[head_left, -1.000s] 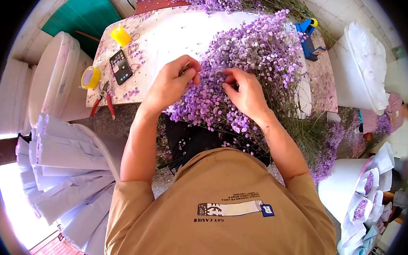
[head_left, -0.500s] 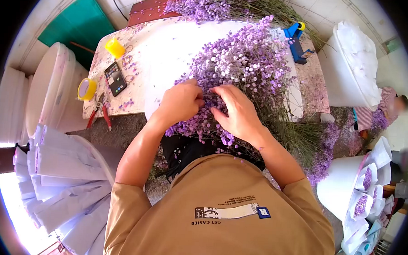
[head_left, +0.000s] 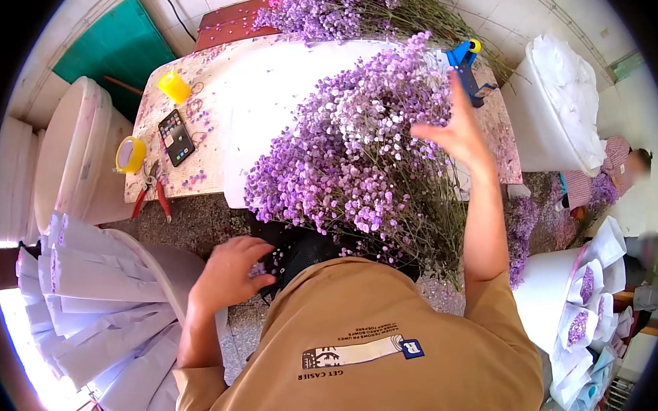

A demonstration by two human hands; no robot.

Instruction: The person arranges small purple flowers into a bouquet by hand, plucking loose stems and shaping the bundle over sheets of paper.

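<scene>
A large bunch of small purple and white dried flowers (head_left: 346, 147), like baby's breath, lies across the table with its thin green stems pointing to the lower right. Over the right side of the bunch, near the blue tape dispenser (head_left: 464, 64), my right hand (head_left: 457, 134) is open, thumb and fingers spread. My left hand (head_left: 231, 271) is below the table's front edge, beside my dark trousers. Its fingers are bent and the thumb stands apart; small purple bits show in the gap, but I cannot tell whether they are held.
On the table's left are a yellow tape roll (head_left: 131, 155), a phone (head_left: 176, 138), a yellow object (head_left: 174, 87) and red-handled pliers (head_left: 152, 192). More flowers (head_left: 330, 11) lie behind. White-wrapped bundles (head_left: 105, 291) stand lower left. Another person (head_left: 617, 167) sits far right.
Both hands have come away from the flowers. My left hand moved down and left off the table; my right moved up and right. More of the bunch's front now shows.
</scene>
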